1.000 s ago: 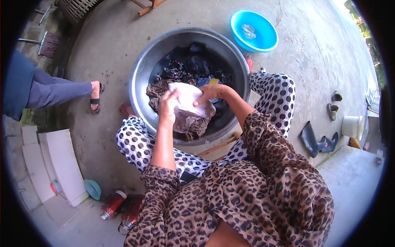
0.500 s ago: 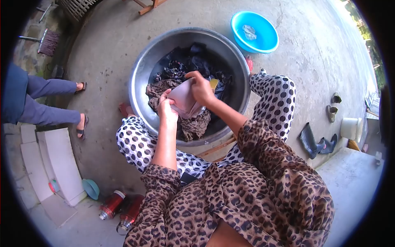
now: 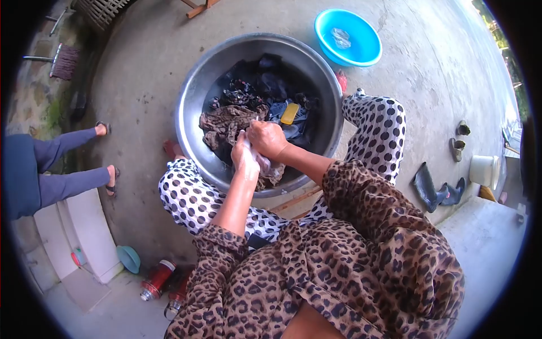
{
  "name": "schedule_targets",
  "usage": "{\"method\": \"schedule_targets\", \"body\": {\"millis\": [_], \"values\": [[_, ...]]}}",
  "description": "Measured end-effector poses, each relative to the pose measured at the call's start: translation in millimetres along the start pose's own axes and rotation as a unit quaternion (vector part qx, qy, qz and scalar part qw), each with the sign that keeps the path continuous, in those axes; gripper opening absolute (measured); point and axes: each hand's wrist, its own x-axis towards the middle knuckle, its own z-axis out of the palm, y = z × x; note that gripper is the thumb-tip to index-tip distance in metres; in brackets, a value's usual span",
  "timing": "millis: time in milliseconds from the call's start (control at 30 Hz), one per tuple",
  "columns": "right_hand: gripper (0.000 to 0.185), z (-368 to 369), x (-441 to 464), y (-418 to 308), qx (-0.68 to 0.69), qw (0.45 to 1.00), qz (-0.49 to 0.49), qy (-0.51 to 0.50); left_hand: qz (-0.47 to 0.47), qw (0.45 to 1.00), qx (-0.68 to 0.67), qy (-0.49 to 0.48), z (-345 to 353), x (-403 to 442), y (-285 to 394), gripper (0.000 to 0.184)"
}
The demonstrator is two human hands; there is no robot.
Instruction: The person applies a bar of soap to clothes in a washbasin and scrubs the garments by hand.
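Both my hands are closed together on a pale pinkish cloth (image 3: 263, 162), bunched up and mostly hidden by my fingers. My left hand (image 3: 245, 155) grips it from the left, and my right hand (image 3: 267, 139) presses against it as a fist. They are over the near half of a large metal basin (image 3: 189, 101). Wet laundry fills the basin: a brown patterned garment (image 3: 230, 120), dark clothes (image 3: 270, 85) and a blue piece. A yellow bar of soap (image 3: 289, 113) lies on the blue cloth, right of my hands.
A bright blue plastic basin (image 3: 366, 42) with a clear crumpled thing in it stands behind on the right. At left stands another person (image 3: 62, 183) in sandals. Red thermos flasks (image 3: 157, 279) are at lower left; boots (image 3: 429, 189) and a white bucket (image 3: 484, 172) at right.
The pale cloth was stretched between my hands and is now bunched between them, with my right hand lower. The soap has come into full view. The person at left has shifted lower in view.
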Motion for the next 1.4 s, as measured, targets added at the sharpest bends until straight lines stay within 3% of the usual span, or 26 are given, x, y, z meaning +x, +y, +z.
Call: {"method": "schedule_targets", "body": {"millis": [67,100,167,200,267,333,367,400,467,567,633,667,733,800,833,867,933,1000,1033,1067,1100,1200,1233,1267,1333,1400], "values": [[0.016,-7.0,-9.0,-17.4,0.040,0.999,0.004,0.033,-0.019,0.998,0.012,-0.060,-22.0,13.3,-2.2,0.040],[0.013,-1.6,-13.6,-30.0,0.033,0.998,-0.018,0.057,-0.024,0.989,0.028,-0.146,-41.1,26.0,-3.8,0.040],[0.012,-11.2,-28.0,-59.1,0.071,0.990,-0.117,0.029,0.059,0.903,0.167,-0.391,-81.8,58.7,-1.6,0.041],[0.014,-18.0,-32.3,-70.5,0.101,0.980,-0.172,0.017,0.159,0.894,0.238,-0.344,-79.0,44.2,-4.4,0.033],[0.013,-13.8,-28.5,-61.6,0.081,0.986,-0.143,0.032,0.330,0.837,0.394,-0.187,-72.6,14.3,-9.7,0.020],[0.013,1.0,-17.4,-27.4,0.073,0.991,-0.082,0.080,0.089,0.981,0.150,-0.086,-42.7,24.6,-9.7,0.021],[0.014,-1.3,-12.0,-9.3,0.077,0.993,-0.048,0.080,-0.040,0.999,0.018,-0.028,-32.9,26.3,-10.5,0.025],[0.016,-4.6,-8.0,5.4,0.080,0.993,-0.014,0.080,-0.047,0.998,0.042,-0.001,-22.4,22.3,-8.6,0.030],[0.022,-0.2,-4.6,25.8,0.065,0.995,0.020,0.070,-0.140,0.987,0.016,-0.083,-3.7,0.6,12.0,0.039],[0.039,4.2,4.4,52.4,0.144,0.985,0.100,-0.007,-0.144,0.988,0.027,-0.043,3.0,5.0,29.1,0.069],[0.048,-14.0,8.0,54.0,0.287,0.916,0.248,-0.129,-0.132,0.990,0.028,-0.044,11.7,-7.6,46.0,0.070],[0.035,-12.6,9.3,63.4,0.426,0.849,0.277,-0.147,-0.130,0.990,0.027,-0.043,6.1,-2.6,45.0,0.070],[0.020,-11.4,14.2,73.0,0.634,0.701,0.296,-0.136,0.062,0.984,0.142,-0.090,0.3,3.3,39.3,0.054],[0.016,-11.3,17.3,75.4,0.669,0.676,0.277,-0.138,0.071,0.984,0.157,-0.047,-6.5,10.8,35.6,0.041],[0.014,-12.0,18.0,73.8,0.703,0.648,0.258,-0.141,0.137,0.963,0.233,0.022,-8.6,15.6,29.9,0.036],[0.014,-7.4,19.6,67.1,0.702,0.649,0.258,-0.143,0.200,0.926,0.306,0.091,-11.3,20.0,24.4,0.031],[0.008,14.4,21.9,44.7,0.486,0.767,0.418,0.023,0.208,0.928,0.303,0.067,-8.9,16.5,23.6,0.023],[0.011,21.8,11.5,15.6,0.346,0.897,0.230,0.150,0.097,0.976,0.194,0.008,-9.8,19.1,26.2,0.021],[0.018,-17.3,7.1,-27.1,0.301,0.926,0.187,0.128,0.090,0.984,0.142,-0.057,-19.2,21.8,22.9,0.019],[0.023,-41.2,-0.2,-54.2,0.189,0.976,0.046,0.099,0.081,0.985,0.089,-0.120,-30.6,21.9,19.2,0.022],[0.030,-46.1,-4.0,-64.9,0.170,0.980,-0.076,0.065,0.081,0.986,0.090,-0.118,-31.8,15.6,20.7,0.022],[0.022,-36.5,-23.3,-87.7,0.091,0.966,-0.230,0.073,-0.020,0.993,0.001,-0.115,0.3,-34.9,43.7,0.039],[0.017,-24.5,-19.2,-79.1,0.077,0.965,-0.223,0.111,-0.047,0.984,-0.002,-0.172,-20.4,-18.3,28.2,0.037],[0.013,-13.6,-15.3,-66.7,0.102,0.982,-0.146,0.069,-0.073,0.971,-0.005,-0.227,-39.2,-0.8,13.7,0.035],[0.018,-26.1,-1.0,-30.9,0.188,0.978,-0.034,0.084,-0.022,0.994,-0.012,-0.104,-13.4,-6.9,2.7,0.038],[0.028,-27.0,4.7,-8.9,0.076,0.992,0.097,0.031,-0.036,0.996,0.049,-0.059,10.2,-23.3,5.5,0.037]]}}
